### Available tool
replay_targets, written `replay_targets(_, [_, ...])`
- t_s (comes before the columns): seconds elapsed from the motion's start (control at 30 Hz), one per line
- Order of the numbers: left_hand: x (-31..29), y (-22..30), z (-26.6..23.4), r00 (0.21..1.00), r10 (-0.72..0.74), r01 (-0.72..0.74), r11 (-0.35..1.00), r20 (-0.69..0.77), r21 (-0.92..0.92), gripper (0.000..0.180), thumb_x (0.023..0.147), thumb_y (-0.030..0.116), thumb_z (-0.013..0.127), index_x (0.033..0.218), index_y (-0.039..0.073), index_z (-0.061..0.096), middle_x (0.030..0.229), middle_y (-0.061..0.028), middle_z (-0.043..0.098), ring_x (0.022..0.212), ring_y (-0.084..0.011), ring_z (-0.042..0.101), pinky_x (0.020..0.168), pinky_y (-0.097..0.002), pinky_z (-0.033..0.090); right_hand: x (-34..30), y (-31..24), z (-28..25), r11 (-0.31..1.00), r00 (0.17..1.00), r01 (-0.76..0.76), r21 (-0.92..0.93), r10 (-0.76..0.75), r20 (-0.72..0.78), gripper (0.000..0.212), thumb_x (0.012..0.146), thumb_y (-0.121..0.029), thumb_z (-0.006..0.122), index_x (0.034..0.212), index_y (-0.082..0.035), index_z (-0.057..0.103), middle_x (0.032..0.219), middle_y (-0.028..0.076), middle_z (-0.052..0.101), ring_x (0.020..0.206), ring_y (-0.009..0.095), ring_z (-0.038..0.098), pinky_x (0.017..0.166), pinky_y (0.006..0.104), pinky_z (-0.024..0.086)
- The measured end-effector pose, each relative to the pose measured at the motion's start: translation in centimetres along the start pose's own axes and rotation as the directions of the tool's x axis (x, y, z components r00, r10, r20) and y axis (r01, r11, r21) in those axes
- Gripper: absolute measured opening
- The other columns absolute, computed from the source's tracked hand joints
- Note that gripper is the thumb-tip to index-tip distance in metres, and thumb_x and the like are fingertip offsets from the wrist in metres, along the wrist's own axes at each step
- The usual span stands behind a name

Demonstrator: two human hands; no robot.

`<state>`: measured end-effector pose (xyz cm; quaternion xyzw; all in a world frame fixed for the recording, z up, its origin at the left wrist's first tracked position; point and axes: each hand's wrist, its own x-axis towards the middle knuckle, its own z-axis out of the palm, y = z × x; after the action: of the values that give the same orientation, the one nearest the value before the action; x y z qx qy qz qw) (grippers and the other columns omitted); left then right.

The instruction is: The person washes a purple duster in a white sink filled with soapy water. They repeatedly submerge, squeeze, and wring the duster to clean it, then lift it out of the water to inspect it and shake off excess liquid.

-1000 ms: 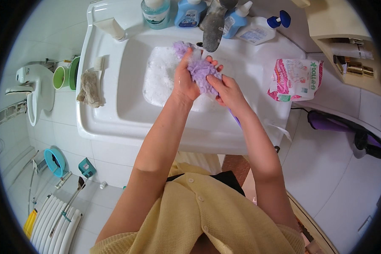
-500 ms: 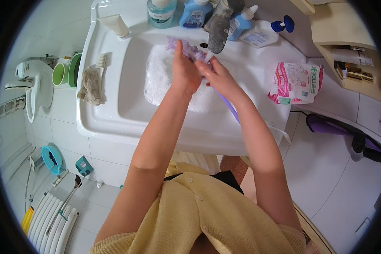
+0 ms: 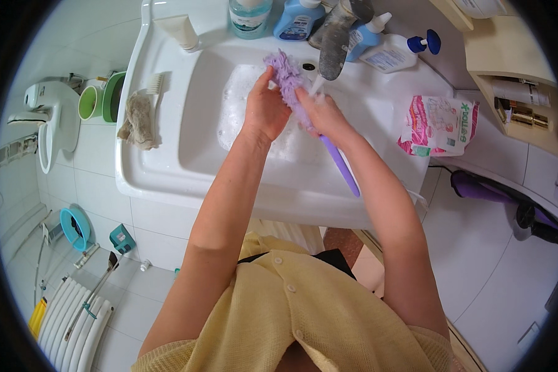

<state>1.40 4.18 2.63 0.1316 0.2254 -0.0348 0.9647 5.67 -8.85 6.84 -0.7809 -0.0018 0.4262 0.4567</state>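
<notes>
A fluffy lilac duster point(image 3: 283, 73) with a smooth purple handle point(image 3: 340, 164) slants across the white sink, its wet head at the far end. My right hand point(image 3: 321, 113) is closed round the lower part of the fluffy head, under the tap. Against the left side of the head my left hand point(image 3: 265, 110) is cupped, thumb up along the fluff and some fingers hidden behind it. Water runs from the grey tap point(image 3: 333, 59) down beside my right fingers. White suds point(image 3: 234, 105) fill part of the basin below.
On the sink's left ledge lie a brown rag point(image 3: 139, 121) and a white brush point(image 3: 155, 87). A white tube point(image 3: 181, 32), a teal bottle point(image 3: 249, 20), blue bottles point(image 3: 294, 23) and a white pump bottle point(image 3: 390, 53) line the back. A pink-and-white bag point(image 3: 437, 126) sits at right.
The duster has come up into fuller view, with more of its fluffy head and handle showing. My right hand has shifted slightly down and right along it. The view has shifted slightly.
</notes>
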Motion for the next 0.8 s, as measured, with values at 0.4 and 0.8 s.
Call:
replay_targets(0.4, [0.5,-5.0,1.4,0.975,0.136,-0.115,0.985,-0.174,0.127,0.023,0.100,0.022,0.044,0.117,0.008,0.046,0.106,-0.0150,0.062,0.098,-0.0246,0.061,0.085,-0.0396,0.050,-0.2,3.4,0.4,0.925,0.914,0.116,-0.363,-0.243,-0.326,0.058,0.093,-0.049,0.043,0.091,0.005,0.064,0.079,0.025,0.065,0.080,0.040,0.064,0.072,0.0458,0.048])
replay_targets(0.8, [-0.8,-4.2,0.2,0.946,0.067,-0.037,0.994,-0.316,0.103,0.031,0.099,0.033,0.045,0.108,0.003,0.049,0.091,-0.0105,0.055,0.073,-0.0232,0.054,0.072,-0.0391,0.051,-1.2,5.3,1.7,0.990,0.991,0.052,0.129,-0.034,-0.132,0.043,0.095,-0.035,0.048,0.097,0.006,0.059,0.087,0.015,0.064,0.072,0.022,0.063,0.066,0.0360,0.051])
